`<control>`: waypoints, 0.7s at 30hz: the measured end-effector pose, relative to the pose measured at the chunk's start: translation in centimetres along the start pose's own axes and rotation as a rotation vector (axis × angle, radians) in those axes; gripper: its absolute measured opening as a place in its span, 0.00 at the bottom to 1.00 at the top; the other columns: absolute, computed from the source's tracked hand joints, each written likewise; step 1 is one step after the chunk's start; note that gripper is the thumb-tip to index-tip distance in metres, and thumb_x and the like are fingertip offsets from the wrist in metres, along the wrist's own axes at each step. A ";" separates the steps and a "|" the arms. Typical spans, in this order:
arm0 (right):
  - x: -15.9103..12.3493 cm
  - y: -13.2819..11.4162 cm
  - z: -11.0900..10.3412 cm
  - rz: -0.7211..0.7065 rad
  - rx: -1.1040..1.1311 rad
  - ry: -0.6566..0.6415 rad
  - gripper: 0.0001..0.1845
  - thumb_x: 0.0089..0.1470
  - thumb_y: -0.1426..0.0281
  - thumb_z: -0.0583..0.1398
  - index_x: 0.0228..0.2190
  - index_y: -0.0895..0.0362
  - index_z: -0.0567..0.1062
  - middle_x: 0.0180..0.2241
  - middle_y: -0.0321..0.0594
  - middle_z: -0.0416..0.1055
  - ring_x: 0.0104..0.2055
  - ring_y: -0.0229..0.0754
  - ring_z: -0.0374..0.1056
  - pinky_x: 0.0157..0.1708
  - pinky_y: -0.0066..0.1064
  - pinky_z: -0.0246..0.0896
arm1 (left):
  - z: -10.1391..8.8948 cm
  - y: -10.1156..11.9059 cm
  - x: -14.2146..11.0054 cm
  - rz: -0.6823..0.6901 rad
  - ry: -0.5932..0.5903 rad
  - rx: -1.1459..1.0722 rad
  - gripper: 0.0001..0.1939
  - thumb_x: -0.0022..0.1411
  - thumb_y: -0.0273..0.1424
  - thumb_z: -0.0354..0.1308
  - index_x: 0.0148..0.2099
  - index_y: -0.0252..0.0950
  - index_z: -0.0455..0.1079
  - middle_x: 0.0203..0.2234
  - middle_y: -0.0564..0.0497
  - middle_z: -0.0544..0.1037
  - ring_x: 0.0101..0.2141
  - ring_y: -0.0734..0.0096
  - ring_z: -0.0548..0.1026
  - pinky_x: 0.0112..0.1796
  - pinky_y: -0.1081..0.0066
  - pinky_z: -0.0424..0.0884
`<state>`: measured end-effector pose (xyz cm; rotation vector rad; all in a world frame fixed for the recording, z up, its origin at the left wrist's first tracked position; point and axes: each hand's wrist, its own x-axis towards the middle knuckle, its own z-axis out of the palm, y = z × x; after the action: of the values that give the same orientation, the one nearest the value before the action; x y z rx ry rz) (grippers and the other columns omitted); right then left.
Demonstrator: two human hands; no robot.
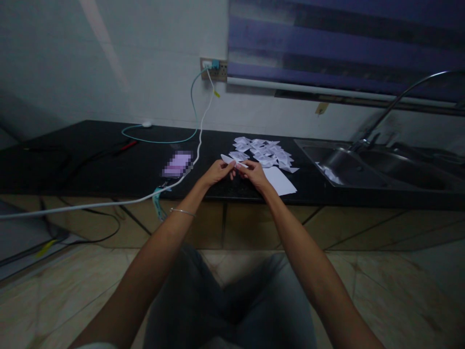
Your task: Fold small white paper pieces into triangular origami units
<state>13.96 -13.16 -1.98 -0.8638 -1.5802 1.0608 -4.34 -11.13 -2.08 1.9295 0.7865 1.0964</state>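
Between both hands, just over the front part of the black counter, is a small folded piece of white paper (227,158). My left hand (218,172) pinches its left side, thumb and fingers closed. On its right side my right hand (255,175) grips it the same way, the two thumbs nearly meeting. Behind the hands lies a spread of several folded white paper pieces (267,151), some overlapping. A stack of flat white paper sheets (279,181) rests beside my right wrist, partly covered by that hand.
A phone with a blurred screen (178,164) lies to the left on the black counter (90,169). A white cable (201,135) runs from the wall socket (219,71) across the counter and over its front edge. At right are a steel sink (341,169) and a curved tap (395,102).
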 end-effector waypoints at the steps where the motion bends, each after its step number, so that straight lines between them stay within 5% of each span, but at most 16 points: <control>1: 0.0 0.0 0.0 -0.011 -0.014 -0.010 0.24 0.46 0.47 0.67 0.26 0.57 0.77 0.23 0.35 0.71 0.23 0.34 0.59 0.24 0.28 0.53 | 0.0 0.0 0.0 0.004 -0.015 0.017 0.31 0.67 0.53 0.51 0.25 0.32 0.71 0.19 0.49 0.76 0.22 0.74 0.74 0.29 0.75 0.69; 11: 0.7 1.4 -0.5 -0.056 -0.129 0.025 0.28 0.47 0.43 0.64 0.26 0.57 0.77 0.21 0.33 0.66 0.23 0.35 0.57 0.25 0.28 0.53 | 0.3 1.8 -0.4 -0.088 -0.096 -0.075 0.31 0.67 0.54 0.51 0.27 0.31 0.70 0.15 0.48 0.74 0.18 0.73 0.73 0.26 0.74 0.69; 17: 0.6 1.6 -0.7 -0.074 -0.155 0.017 0.26 0.49 0.45 0.64 0.27 0.57 0.78 0.20 0.32 0.66 0.23 0.35 0.56 0.25 0.28 0.51 | 0.1 0.9 -0.1 -0.158 -0.063 -0.075 0.39 0.69 0.58 0.37 0.26 0.31 0.70 0.14 0.46 0.74 0.16 0.76 0.70 0.20 0.77 0.61; 21: 0.5 1.7 -0.6 -0.101 -0.157 0.017 0.24 0.51 0.47 0.64 0.27 0.57 0.79 0.20 0.32 0.66 0.23 0.35 0.57 0.26 0.28 0.51 | 0.1 0.5 0.0 -0.134 -0.043 -0.057 0.39 0.68 0.59 0.39 0.25 0.31 0.70 0.13 0.48 0.73 0.15 0.78 0.67 0.20 0.77 0.60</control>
<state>14.45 -11.94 -3.27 -0.8855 -1.6918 0.8655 -4.19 -11.41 -1.71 1.8192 0.8396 0.9832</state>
